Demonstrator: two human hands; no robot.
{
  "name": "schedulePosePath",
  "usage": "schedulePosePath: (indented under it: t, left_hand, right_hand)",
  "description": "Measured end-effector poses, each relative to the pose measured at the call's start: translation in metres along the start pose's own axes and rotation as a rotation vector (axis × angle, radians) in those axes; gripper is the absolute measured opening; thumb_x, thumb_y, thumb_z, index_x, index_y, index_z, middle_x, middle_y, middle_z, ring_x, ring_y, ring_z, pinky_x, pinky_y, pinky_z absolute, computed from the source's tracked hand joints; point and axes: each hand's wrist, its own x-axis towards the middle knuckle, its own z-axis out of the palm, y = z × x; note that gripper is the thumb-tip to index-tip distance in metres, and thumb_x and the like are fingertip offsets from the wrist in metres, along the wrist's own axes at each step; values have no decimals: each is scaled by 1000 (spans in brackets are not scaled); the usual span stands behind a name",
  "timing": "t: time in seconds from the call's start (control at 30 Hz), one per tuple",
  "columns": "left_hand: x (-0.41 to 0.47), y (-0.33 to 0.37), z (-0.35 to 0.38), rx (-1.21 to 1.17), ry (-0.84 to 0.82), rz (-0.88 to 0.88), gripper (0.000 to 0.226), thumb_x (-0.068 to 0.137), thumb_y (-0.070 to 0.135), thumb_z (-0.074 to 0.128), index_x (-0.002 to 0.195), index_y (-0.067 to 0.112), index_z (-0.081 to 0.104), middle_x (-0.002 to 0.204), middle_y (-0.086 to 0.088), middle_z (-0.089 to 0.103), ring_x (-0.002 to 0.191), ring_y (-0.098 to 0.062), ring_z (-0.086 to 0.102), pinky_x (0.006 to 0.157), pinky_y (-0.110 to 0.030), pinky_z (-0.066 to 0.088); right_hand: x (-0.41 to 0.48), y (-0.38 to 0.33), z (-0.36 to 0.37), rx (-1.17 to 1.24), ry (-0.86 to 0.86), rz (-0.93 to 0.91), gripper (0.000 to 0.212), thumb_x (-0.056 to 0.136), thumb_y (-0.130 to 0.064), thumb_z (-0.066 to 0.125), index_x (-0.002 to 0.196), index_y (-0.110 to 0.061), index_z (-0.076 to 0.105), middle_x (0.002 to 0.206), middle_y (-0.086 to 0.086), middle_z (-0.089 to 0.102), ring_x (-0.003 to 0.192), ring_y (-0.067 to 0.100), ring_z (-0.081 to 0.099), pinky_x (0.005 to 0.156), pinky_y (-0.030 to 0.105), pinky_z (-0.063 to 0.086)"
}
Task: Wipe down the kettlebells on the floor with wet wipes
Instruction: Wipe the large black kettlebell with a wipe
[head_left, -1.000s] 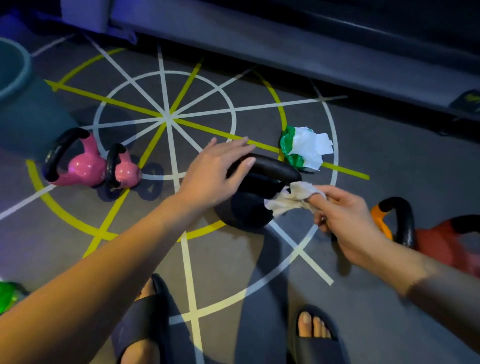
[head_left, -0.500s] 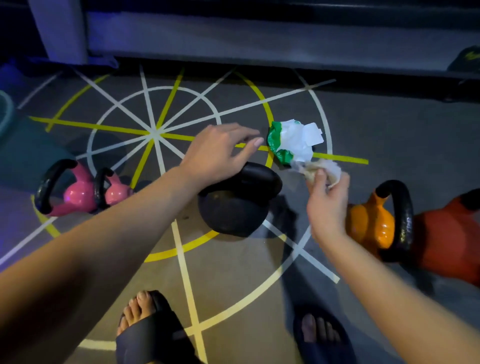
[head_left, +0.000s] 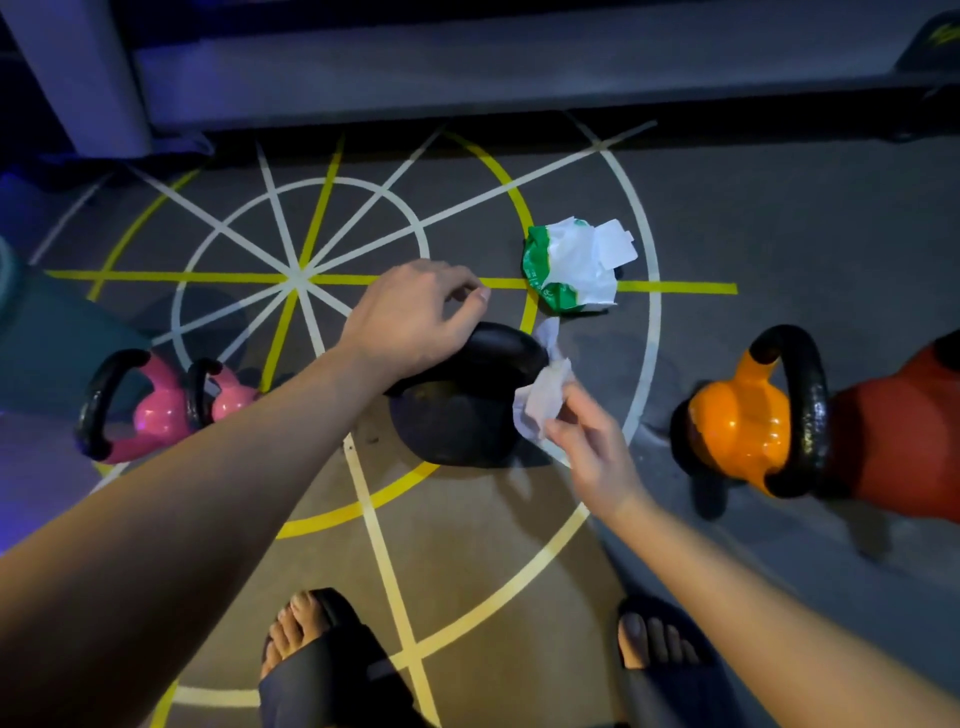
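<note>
Right hand (head_left: 597, 452): thumb and fingertips pinch a crumpled white wet wipe (head_left: 540, 402). The wipe is against the right side of the black kettlebell (head_left: 457, 421), just below the right end of its handle (head_left: 501, 348). A loose tail of the wipe sticks up past the handle. The other fingers are partly curled. The forearm runs out to the lower right corner.

Left hand (head_left: 410, 317): fingers loosely curled, thumb tip close to the index tip, nothing visible between them. They're not wrapped round the handle. The heel of the hand sits over the handle's left end; can't tell if it touches. The arm is stretched and exits lower left.

The black kettlebell stands on the floor (head_left: 779, 218), on a yellow arc marking, handle on top.

Relative to the black kettlebell:
- green/white wipes pack (head_left: 569, 267): beyond it and to the right, near, flap open
- orange kettlebell (head_left: 737, 426): well to the right
- red kettlebell (head_left: 904, 431): just beside the orange one, further right
- two pink kettlebells (head_left: 156, 413): to the left, side by side
- feet in dark slides (head_left: 332, 670): on its near side
</note>
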Motion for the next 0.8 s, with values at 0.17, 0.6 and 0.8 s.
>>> schedulePosePath:
  t: [0.17, 0.6, 0.8]
  left_hand:
    - [-1, 3, 0, 21, 20, 19, 43, 99, 52, 42, 111, 25, 73, 101, 7, 72, 102, -20, 63, 83, -41, 51]
    - [-1, 3, 1, -10, 64, -14, 51, 95, 62, 37, 108, 29, 73, 91, 11, 70, 93, -19, 65, 79, -42, 52]
    - [0, 4, 1, 5, 79, -15, 52, 95, 63, 37, 101, 27, 74, 85, 9, 70, 86, -22, 66, 76, -41, 52]
  right_hand:
    - [6, 6, -14, 80, 130, 106, 5, 91, -4, 61, 91, -10, 62, 84, -7, 65, 82, 5, 61, 77, 24, 46]
    - [51, 20, 2, -33, -19, 231, 51, 80, -11, 84, 121, -27, 57, 107, -19, 68, 96, -13, 62, 81, 11, 46]
    - [62, 23, 26, 222, 80, 309, 60, 66, -17, 93, 121, -23, 70, 111, 4, 76, 111, 23, 69, 107, 53, 50]
